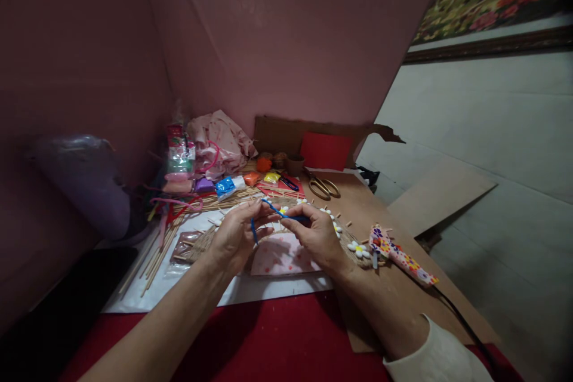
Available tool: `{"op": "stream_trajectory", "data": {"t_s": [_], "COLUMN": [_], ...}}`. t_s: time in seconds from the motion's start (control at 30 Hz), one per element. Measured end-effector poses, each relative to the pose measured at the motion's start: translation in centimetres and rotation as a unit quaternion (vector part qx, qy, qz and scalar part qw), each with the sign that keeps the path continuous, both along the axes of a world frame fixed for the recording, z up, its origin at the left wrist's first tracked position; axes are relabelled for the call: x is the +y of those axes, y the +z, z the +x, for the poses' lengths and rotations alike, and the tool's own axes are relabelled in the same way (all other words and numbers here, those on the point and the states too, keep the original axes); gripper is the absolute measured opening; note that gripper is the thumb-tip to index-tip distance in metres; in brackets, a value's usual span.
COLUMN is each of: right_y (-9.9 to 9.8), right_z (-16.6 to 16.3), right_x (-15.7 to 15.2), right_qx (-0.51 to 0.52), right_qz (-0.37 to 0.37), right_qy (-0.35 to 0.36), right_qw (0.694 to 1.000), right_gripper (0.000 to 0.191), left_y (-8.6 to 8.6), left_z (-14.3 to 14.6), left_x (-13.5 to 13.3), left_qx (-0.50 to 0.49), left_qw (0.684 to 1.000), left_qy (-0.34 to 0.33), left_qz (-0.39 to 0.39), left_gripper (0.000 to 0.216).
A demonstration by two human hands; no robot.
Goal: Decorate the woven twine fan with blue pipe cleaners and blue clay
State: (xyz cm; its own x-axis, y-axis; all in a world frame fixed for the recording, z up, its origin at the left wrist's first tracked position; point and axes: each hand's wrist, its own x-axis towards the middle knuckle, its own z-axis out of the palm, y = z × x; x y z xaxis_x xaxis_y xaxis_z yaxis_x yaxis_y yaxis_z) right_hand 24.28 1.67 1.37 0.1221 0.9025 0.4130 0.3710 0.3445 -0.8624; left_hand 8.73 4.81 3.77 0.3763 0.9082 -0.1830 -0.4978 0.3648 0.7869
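Through the head camera I saw a dim room; the pink board (286, 54) had a soft pale patch near the top and went very dark to the left; the tiled wall (465, 107) looked grey and a bit lighter; I couldn't tell where the light came from; the plastic bag (76, 158) had a weak shine on top; dark shadows lay on the red cloth (277, 334); the bottom left and top right corners were almost black to me; the wide lens made the forearms (161, 322) look long and stretched; the left hand (237, 230) and right hand (316, 236) looked fairly clear; little things farther back looked soft.
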Motion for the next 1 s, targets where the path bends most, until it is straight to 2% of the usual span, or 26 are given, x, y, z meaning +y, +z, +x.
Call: {"op": "stream_trajectory", "data": {"t_s": [0.17,0.37,0.5,0.57,0.8,1.0], "right_y": [0.03,0.09,-0.02,-0.14,-0.34,0.09], "right_z": [0.02,0.02,0.01,-0.03,-0.20,-0.20], "right_x": [-0.12,0.03,0.02,0.00,-0.06,-0.21], "right_qx": [-0.013,0.018,0.031,0.044,0.070,0.045], "right_qz": [0.017,-0.008,-0.022,-0.025,-0.038,-0.026], "right_qy": [0.016,0.018,0.039,0.051,0.061,0.058], "right_qw": [1.000,1.000,0.999,0.997,0.995,0.997], "right_gripper": [0.014,0.006,0.024,0.027,0.026,0.015], "left_y": [-0.04,0.20,0.25,0.30,0.64,0.47], "left_z": [0.04,-0.02,-0.06,-0.06,-0.03,-0.10], "left_x": [-0.01,-0.07,-0.09,-0.10,-0.04,-0.09], "left_qx": [-0.002,0.001,0.003,0.003,0.000,-0.013], "left_qw": [1.000,1.000,1.000,1.000,1.000,1.000], "left_qy": [-0.001,0.000,0.011,0.017,0.024,0.024], "left_qz": [-0.002,-0.010,-0.004,-0.003,0.000,0.000], "left_gripper": [0.009,0.012,0.013,0.013,0.015,0.016]}}
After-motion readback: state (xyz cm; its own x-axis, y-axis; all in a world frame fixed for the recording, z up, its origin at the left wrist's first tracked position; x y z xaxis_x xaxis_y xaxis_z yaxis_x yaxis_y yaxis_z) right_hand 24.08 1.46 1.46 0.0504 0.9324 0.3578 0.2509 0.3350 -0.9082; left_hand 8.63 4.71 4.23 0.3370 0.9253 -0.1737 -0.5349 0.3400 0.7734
